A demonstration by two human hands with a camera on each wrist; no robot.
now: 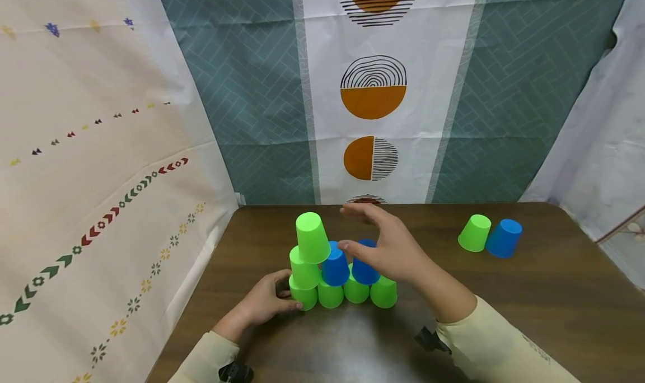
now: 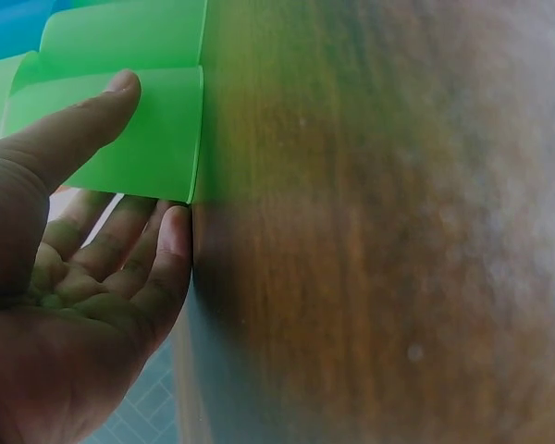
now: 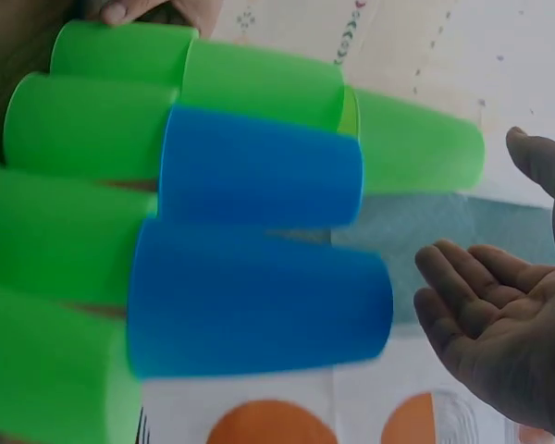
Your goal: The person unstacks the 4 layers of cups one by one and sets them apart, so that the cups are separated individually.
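Upside-down plastic cups stand stacked on the table. The bottom row is several green cups, including the left-end green cup [image 1: 303, 294]. Above sit a green cup [image 1: 304, 269] and two blue cups [image 1: 335, 266] [image 3: 259, 301]. A green cup [image 1: 312, 238] tops the left side. My left hand [image 1: 266, 300] holds the left-end bottom cup, thumb [image 2: 97, 125] across its front and fingers along its outer side. My right hand [image 1: 393, 246] hovers by the blue cups, fingers spread apart from the thumb, holding nothing. In the right wrist view its palm [image 3: 527, 333] faces the stack.
A green cup [image 1: 475, 233] and a blue cup [image 1: 504, 238] stand upside down side by side at the back right of the brown wooden table [image 1: 504, 304]. A patterned cloth [image 1: 252, 92] hangs behind the table, and white cloth [image 1: 126, 232] hangs at the left.
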